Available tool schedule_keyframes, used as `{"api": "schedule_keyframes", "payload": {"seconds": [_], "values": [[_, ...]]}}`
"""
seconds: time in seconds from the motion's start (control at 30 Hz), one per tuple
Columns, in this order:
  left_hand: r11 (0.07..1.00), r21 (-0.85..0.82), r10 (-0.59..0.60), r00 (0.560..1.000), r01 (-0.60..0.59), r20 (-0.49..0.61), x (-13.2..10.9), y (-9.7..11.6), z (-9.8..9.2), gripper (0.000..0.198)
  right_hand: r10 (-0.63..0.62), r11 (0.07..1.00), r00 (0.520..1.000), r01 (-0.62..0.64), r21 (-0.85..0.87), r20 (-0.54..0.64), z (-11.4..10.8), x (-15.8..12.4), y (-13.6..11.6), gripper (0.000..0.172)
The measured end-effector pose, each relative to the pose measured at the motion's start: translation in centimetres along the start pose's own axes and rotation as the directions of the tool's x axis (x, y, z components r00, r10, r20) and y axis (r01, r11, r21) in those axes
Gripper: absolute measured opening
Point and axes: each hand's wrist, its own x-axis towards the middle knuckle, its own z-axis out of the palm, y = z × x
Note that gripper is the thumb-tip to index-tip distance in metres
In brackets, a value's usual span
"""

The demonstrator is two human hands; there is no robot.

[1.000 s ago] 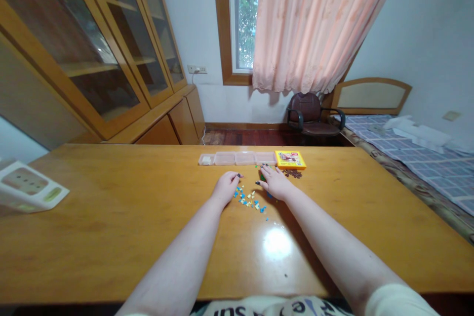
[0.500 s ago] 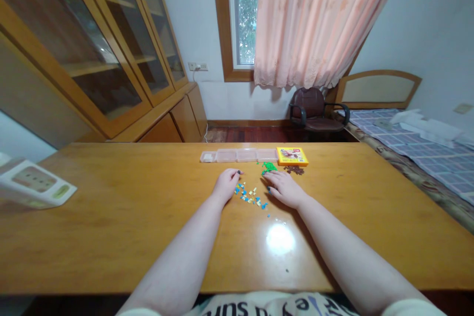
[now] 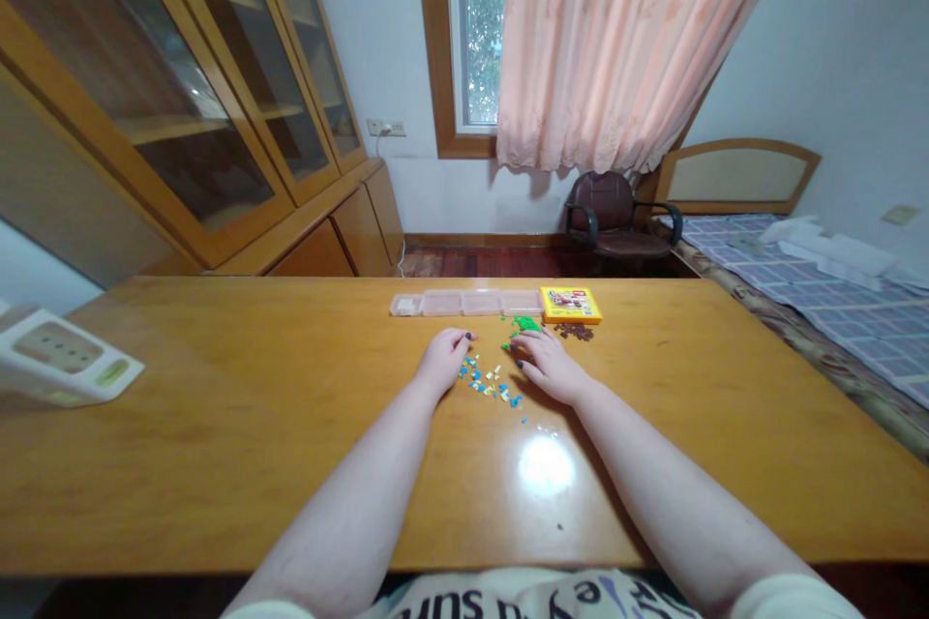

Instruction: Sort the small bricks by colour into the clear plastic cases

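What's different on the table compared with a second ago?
The right hand has drawn back toward the person and slightly right, uncovering more of the green pieces. No grasp or release is clear. The left hand stayed beside the blue and pale-yellow pieces; the clear trays, yellow box and brown pieces look unchanged.

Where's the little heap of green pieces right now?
In the head view, the green heap lies just beyond the right hand, left of the brown pieces and near the yellow box.
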Motion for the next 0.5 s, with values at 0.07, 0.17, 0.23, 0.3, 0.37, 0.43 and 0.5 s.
{"api": "schedule_keyframes", "payload": {"seconds": [0.07,0.17,0.23,0.3,0.37,0.43,0.5], "values": [[1.000,0.006,0.013,1.000,-0.013,0.008,0.0,-0.1,0.1,0.028,0.019,1.000,0.999,-0.019,0.000,-0.028,-0.1,-0.2,0.3,0.047],[1.000,0.012,0.025,1.000,-0.025,0.012,0.0,-0.2,0.2,0.028,0.012,1.000,1.000,-0.012,0.001,-0.017,-0.2,-0.2,0.4,0.047],[1.000,0.014,0.024,1.000,-0.024,0.011,0.0,-0.2,0.2,0.028,-0.007,1.000,1.000,0.007,0.000,0.002,-0.3,-0.2,0.2,0.044],[1.000,0.014,0.022,1.000,-0.022,0.006,0.0,-0.2,0.2,0.027,-0.022,1.000,1.000,0.023,-0.005,0.011,-0.5,-0.2,0.1,0.039],[1.000,0.014,0.020,1.000,-0.021,0.003,0.0,-0.2,0.2,0.027,-0.047,0.999,0.999,0.047,0.001,0.019,-0.7,-0.3,0.0,0.033],[1.000,0.012,0.017,1.000,-0.017,0.008,0.0,-0.1,0.2,0.027,-0.084,0.996,0.996,0.083,0.023,0.034,-1.0,-0.4,-0.1,0.031],[1.000,0.008,0.016,1.000,-0.016,0.014,0.0,-0.1,0.2,0.028,-0.115,0.993,0.992,0.113,0.036,0.059,-1.1,-0.4,-0.3,0.032]]}}
